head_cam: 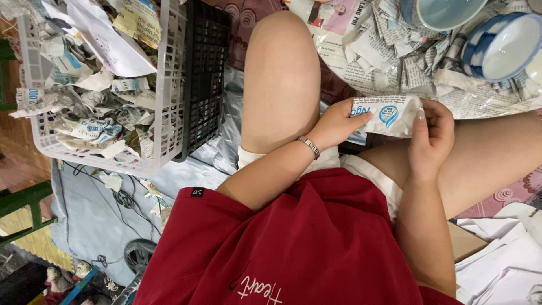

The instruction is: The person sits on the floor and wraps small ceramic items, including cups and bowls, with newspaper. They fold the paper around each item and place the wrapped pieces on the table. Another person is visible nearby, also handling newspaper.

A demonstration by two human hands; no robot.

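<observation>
1. White plastic basket, upper left of the frame, is heaped with crumpled paper scraps; a black crate stands against its right wall.
2. Blue-and-white bowls sit at upper right on torn newspaper.
3. Paper-wrapped bundle, right of centre, is held at both ends: left hand pinches its left edge, right hand closes round its right.
4. Judgement: the wrap looks best kept taut, folds pressed flat with the thumbs.
</observation>
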